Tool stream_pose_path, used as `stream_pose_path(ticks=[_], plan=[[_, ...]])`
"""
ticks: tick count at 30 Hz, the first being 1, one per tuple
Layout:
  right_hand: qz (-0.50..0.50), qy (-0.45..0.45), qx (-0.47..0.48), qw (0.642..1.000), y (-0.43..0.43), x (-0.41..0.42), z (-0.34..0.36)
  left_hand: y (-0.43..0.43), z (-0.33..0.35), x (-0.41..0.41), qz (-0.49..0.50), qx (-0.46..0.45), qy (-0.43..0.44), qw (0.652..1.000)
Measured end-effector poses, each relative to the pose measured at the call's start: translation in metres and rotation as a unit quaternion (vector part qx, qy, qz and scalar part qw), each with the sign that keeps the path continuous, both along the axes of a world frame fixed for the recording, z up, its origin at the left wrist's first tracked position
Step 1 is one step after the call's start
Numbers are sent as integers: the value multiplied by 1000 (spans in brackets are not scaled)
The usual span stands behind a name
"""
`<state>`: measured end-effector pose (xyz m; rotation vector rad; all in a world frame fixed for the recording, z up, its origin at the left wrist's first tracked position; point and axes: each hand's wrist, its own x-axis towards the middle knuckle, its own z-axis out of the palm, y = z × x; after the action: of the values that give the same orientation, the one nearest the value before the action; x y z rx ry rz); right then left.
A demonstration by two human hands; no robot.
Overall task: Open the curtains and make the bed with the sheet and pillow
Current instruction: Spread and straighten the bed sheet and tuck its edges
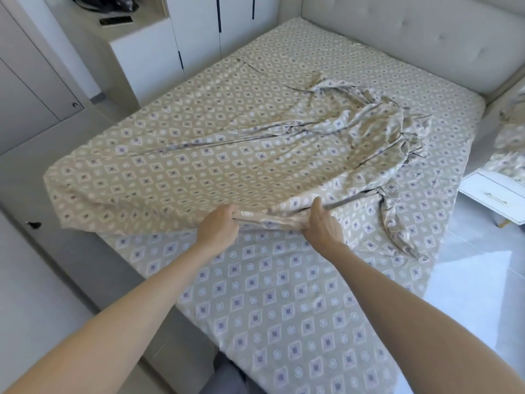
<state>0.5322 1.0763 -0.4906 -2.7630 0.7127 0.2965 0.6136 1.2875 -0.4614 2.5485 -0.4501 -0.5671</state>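
Beige cotton, printed all over with small diamonds and rings, is covering nearly everything in front of the person. Two layers of it are showing: one is lying stretched flat over the bed, and a second, the loose sheet, is lying on top of it, bunched into a ridge of folds toward the right and trailing over the bed's right edge toward the floor. Two bare forearms are reaching forward from the foot of the bed. The left hand is closing its fingers on the near hem of the loose sheet, and the right hand is pinching the same hem just beside it, so both are clamped on one short stretch of cloth and lifting it clear of the mattress. To the left the sheet is hanging out past the bed's edge as a raised flap. One padded, buttoned headboard is standing at the far end. One white nightstand with a single drawer pull is sitting well to the right, and more of the same patterned fabric is piled above it, too blurred to say what it is. White wardrobe doors are lining the far left wall.
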Motion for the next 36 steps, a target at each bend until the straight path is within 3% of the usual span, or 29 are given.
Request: stream_pose_path(ticks=[4,8,12,16,19,21,25,27,30,33,36], plan=[[-36,-7,-21,999,-20,-10,-6,-4,3,-17,16,-16,-35,999],[-97,64,-40,992,-68,-51,-8,2,-2,-37,80,-25,-39,996],[-10,89,-50,995,-103,-111,6,1,-18,-77,137,-8,-62,989],[50,69,21,996,-104,-153,26,-22,-23,-133,228,-17,-74,971],[60,49,83,994,-100,-184,37,-57,-19,-187,294,-75,-10,953],[54,44,141,988,-93,-199,44,-81,-18,-217,379,-128,100,911],[58,66,231,969,-77,-226,57,-99,-14,-260,502,-276,390,721],[98,110,229,962,-68,-241,58,-97,-12,-271,484,-320,462,671],[125,142,259,947,-58,-262,52,-91,-12,-279,452,-345,492,660],[129,154,282,938,-48,-273,56,-88,-15,-285,455,-349,458,679],[114,146,344,921,-43,-280,62,-84,-16,-297,473,-369,426,677]])
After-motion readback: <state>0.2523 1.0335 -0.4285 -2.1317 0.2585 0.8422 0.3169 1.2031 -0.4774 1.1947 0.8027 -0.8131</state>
